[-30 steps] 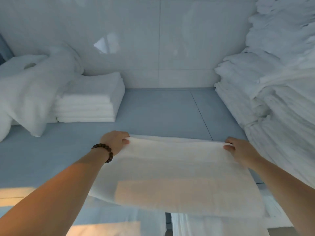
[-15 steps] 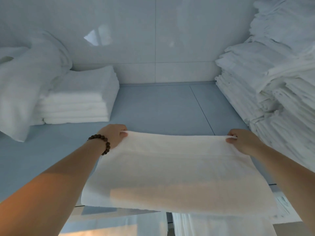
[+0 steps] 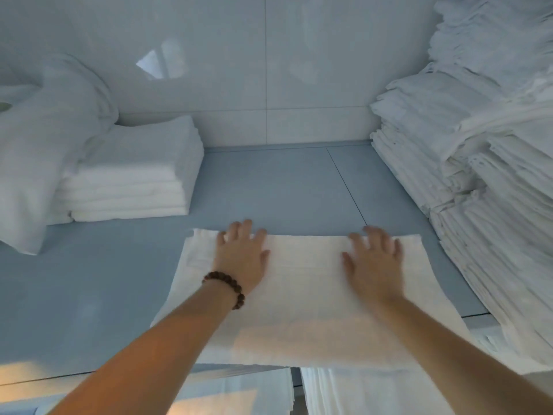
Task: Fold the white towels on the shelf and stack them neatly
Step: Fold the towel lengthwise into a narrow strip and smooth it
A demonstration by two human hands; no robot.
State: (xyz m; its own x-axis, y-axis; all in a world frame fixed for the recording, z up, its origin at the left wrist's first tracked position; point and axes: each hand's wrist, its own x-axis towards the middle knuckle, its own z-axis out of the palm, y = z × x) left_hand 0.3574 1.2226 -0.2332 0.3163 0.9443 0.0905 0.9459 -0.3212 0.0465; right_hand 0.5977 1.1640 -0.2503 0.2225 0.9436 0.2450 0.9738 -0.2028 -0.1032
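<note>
A neat stack of folded white towels [image 3: 134, 175] sits at the far left of the grey-blue shelf [image 3: 89, 295]. The left hand [image 3: 244, 259], with a brown bead bracelet [image 3: 226, 287], lies open and flat on the wide white towel [image 3: 305, 310] in the middle. The right hand [image 3: 374, 265] lies open and flat there too, fingers spread; it looks blurry. Both hold nothing. A tall messy pile of white towels [image 3: 493, 175] is cut off on the right.

Cool, dim bluish light fills the shelf [image 3: 284, 190], while a warm orange patch falls across the near edge and the forearms from low on the left. The glossy back wall [image 3: 269, 70] carries a pale window glare. The right hand [image 3: 372, 259] is motion-blurred, and the wide lens bows the edges.
</note>
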